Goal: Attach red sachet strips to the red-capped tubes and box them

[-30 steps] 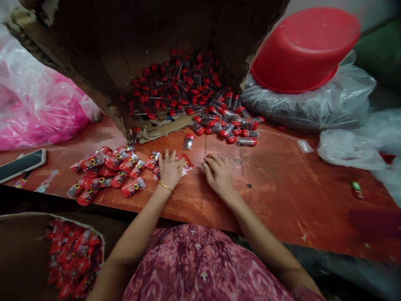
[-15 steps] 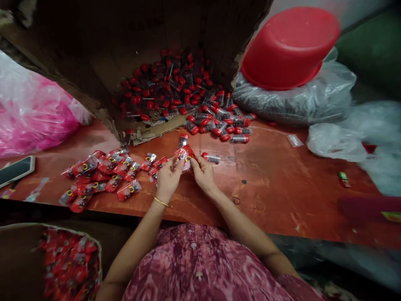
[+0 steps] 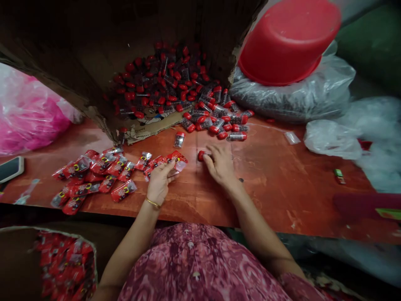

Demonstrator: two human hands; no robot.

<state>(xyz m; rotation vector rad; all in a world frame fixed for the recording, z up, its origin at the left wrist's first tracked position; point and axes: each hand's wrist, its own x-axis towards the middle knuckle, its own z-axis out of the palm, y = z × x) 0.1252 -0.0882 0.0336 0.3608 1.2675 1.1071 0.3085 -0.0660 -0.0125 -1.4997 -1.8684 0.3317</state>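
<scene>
My left hand (image 3: 160,183) pinches a small red printed packet (image 3: 177,159) just above the red-brown table (image 3: 282,184). My right hand (image 3: 219,164) lies over a small clear vial with a red cap (image 3: 201,155) on the table, fingers curled round it. A single vial (image 3: 179,139) lies just beyond the packet. A heap of the same red-capped vials (image 3: 175,90) spills out of a tipped cardboard box (image 3: 94,54) behind. Left of my left hand lies a spread of filled red packets (image 3: 94,175).
A red plastic basin (image 3: 286,42) rests upside down on a grey plastic sack (image 3: 297,98) at the back right. Clear bags (image 3: 338,138) lie at the right, a pink bag (image 3: 31,121) and a phone (image 3: 11,168) at the left. A box of packets (image 3: 62,263) stands below the table.
Both hands first lay on the table, then lifted a red packet together. Now my left hand alone holds it and my right hand has reached down onto a vial.
</scene>
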